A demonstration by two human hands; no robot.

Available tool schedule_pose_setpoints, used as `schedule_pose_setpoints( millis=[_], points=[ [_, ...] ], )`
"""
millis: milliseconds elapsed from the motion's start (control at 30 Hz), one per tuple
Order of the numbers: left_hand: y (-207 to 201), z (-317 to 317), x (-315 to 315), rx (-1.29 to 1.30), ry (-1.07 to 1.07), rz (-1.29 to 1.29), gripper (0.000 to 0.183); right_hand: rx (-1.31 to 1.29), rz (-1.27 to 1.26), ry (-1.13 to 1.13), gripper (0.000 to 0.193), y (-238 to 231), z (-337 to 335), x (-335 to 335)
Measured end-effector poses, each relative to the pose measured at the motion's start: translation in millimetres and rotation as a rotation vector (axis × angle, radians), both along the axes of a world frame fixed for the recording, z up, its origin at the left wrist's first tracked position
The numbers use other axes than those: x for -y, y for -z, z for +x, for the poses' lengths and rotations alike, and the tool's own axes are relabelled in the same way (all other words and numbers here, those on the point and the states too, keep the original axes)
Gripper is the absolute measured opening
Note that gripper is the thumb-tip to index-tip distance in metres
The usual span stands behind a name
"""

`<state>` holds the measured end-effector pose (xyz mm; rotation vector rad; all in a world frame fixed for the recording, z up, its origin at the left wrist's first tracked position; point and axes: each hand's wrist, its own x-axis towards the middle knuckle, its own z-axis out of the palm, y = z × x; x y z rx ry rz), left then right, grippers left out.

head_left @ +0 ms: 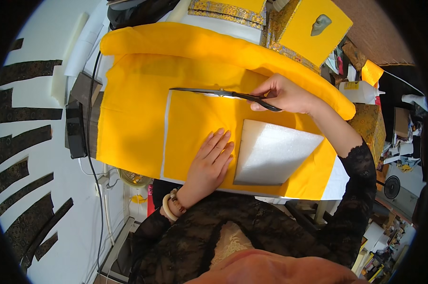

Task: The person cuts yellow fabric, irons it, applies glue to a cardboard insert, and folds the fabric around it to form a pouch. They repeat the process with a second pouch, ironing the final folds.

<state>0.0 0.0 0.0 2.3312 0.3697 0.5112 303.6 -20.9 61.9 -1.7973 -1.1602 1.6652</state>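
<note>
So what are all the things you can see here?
yellow fabric: one, bright yellow, spread over the table, part rolled along the far edge
scissors: one pair, black, long blades lying over the fabric
foam sheet: one, white, on the fabric near the right side
box lid: one, yellow with patterned edge, far right
squeeze bottle: one, white, right of the table
dark fabric strips: several, black patterned, on the white surface at left
bracelets: two, cream and brown beaded, on the left wrist
left hand: flat on the fabric beside the foam
right hand: its grip shut on the scissors' handles
</note>
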Motion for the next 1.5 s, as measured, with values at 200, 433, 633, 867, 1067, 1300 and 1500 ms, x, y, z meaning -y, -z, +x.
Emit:
schedule_pose_setpoints(
  millis=[200, 433, 633, 867, 1067, 1300, 1500],
  points=[
    [0.0, -4.2, 2.5, 0.035, -0.012, 0.012, 0.029, 0.049, 0.190, 0.009, 0.030, -29.2, 3.2, 19.8],
    [-38.2, -9.7, -23.0, 0.047, -0.127, 0.203, 0.037, 0.328, 0.322, 0.139, 0.030, -39.2, 50.8, 110.4],
    [-92.7, 49.8, -125.1, 0.061, 0.070, 0.447, 0.052, 0.666, 0.517, 0.229, 0.043, 12.3, 55.1, 190.6],
    [-41.0, 137.1, -236.3, -0.247, 0.328, 0.547, 0.077, 1.120, 0.535, 0.173, 0.044, -4.0, 42.5, 180.0],
    [-51.6, 160.8, -215.0, -0.276, 0.291, 0.537, 0.072, 1.423, 0.429, 0.172, 0.079, 4.1, 93.1, 162.0],
    [-81.2, 137.8, -193.7, 0.172, 0.045, 0.856, 0.061, 1.585, 0.465, 0.260, 0.079, -31.4, 96.3, 162.2],
    [-141.6, 136.1, -178.4, 0.417, -0.175, 0.937, 0.053, 1.902, 0.610, 0.491, 0.071, -116.6, 71.7, 173.7]
  ],
)
